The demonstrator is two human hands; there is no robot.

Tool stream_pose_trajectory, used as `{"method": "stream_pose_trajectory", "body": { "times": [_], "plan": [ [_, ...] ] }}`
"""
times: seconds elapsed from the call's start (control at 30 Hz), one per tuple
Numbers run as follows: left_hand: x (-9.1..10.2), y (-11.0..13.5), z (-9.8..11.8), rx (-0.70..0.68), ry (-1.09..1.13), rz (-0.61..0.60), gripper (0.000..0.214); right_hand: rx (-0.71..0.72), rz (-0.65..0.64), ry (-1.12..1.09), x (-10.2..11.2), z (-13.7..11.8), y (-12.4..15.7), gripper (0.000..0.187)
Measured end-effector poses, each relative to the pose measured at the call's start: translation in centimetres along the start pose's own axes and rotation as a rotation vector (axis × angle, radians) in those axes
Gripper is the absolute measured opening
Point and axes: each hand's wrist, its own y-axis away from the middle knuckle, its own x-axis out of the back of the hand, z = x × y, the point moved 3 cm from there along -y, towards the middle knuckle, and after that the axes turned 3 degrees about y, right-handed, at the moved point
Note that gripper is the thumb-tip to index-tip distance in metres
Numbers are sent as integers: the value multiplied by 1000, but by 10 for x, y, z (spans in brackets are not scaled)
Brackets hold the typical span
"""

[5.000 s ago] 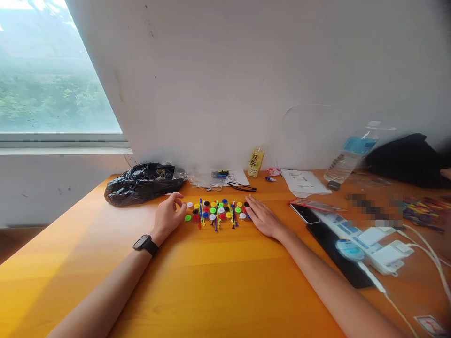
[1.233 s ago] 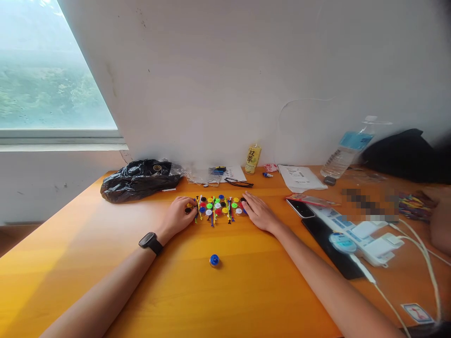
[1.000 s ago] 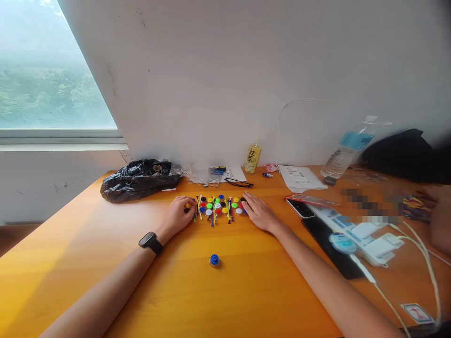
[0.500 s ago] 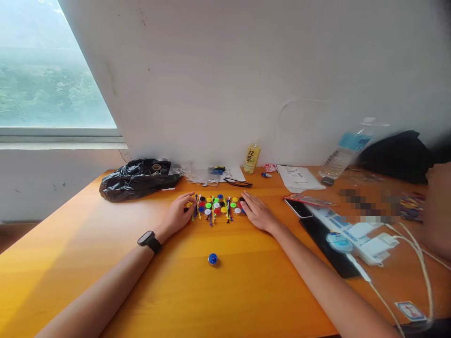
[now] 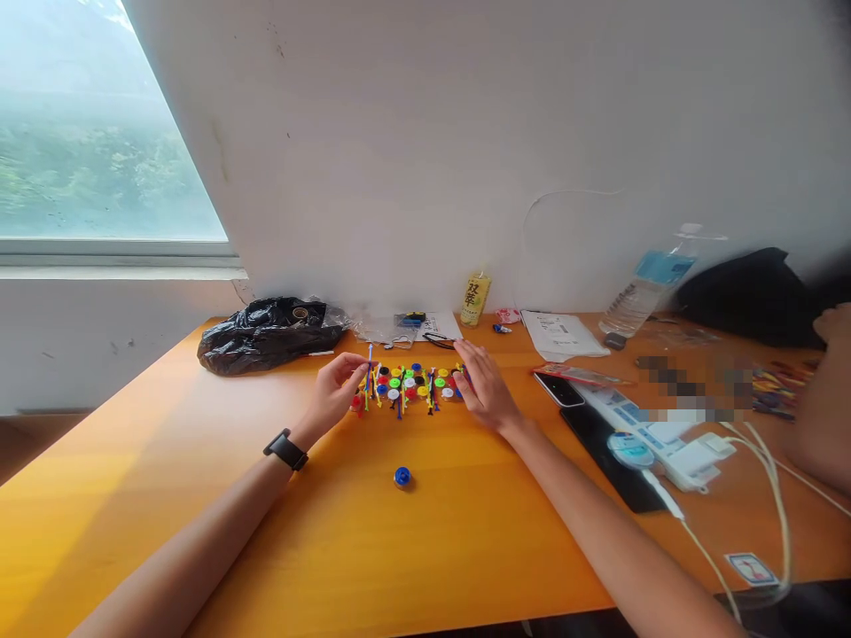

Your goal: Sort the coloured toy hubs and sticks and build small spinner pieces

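A row of colourful round plastic pieces [image 5: 409, 383] lies on the table, with thin arrow-ended sticks [image 5: 401, 399] in yellow, blue and other colours across it. At its left end, my left hand [image 5: 332, 394] is closed in a pinch on a thin bluish stick [image 5: 370, 354], which points upward. A red piece [image 5: 357, 403] lies just below those fingers. My right hand [image 5: 488, 390] is at the row's right end, fingers stretched out and partly hiding the pieces there. Nearer to me, a single round blue-topped piece [image 5: 402, 478] stands apart.
Behind the row are a black plastic bag [image 5: 266, 337], glasses [image 5: 439, 340], a yellow drink bottle [image 5: 474, 299] and papers [image 5: 562, 335]. To the right lie a phone [image 5: 559, 390], a power strip [image 5: 678, 452] with cables, and a water bottle [image 5: 638, 292]. Another person's arm [image 5: 828, 408] shows at far right.
My left hand's fingers have come together on a bluish stick, which now stands up from the row. My right hand has lifted slightly at the right end. The view has shifted a little.
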Motion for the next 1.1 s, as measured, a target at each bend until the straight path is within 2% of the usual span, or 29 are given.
{"method": "stream_pose_trajectory", "body": {
  "times": [0.1, 0.2, 0.3, 0.4, 0.47, 0.53, 0.63, 0.77, 0.9, 0.97, 1.1],
  "plan": [
    [-3, 1, 22, 107, 231, -12, 33, 97, -61, 27, 14, -25, 0, 63],
    [-4, 6, 42, 132, 273, -56, 35, 122, -97, -82, 19, -46, 1, 58],
    [-4, 20, 53, 117, 256, -178, 35, -66, -136, -414, 9, -59, 3, 55],
    [-6, 41, 57, 61, 233, -363, 31, -283, -286, -804, -12, -72, 10, 57],
    [-9, 54, 59, 13, 172, -451, 27, -329, -407, -964, -25, -82, 17, 55],
    [-13, 64, 59, -48, 75, -489, 23, -330, -487, -1046, -33, -89, 24, 51],
    [-22, 74, 60, -123, -41, -509, 18, -313, -548, -1091, -39, -94, 35, 46],
    [-25, 82, 64, -140, -65, -544, 11, -354, -589, -1098, -41, -88, 44, 36],
    [-28, 89, 62, -108, -17, -674, 30, -377, -650, -1120, -45, -81, 44, 26],
    [-32, 88, 54, -75, 3, -655, 25, -375, -662, -1101, -47, -79, 44, 24],
    [-41, 83, 35, -19, -20, -525, 24, -374, -659, -1048, -49, -78, 45, 27]
  ]
}}
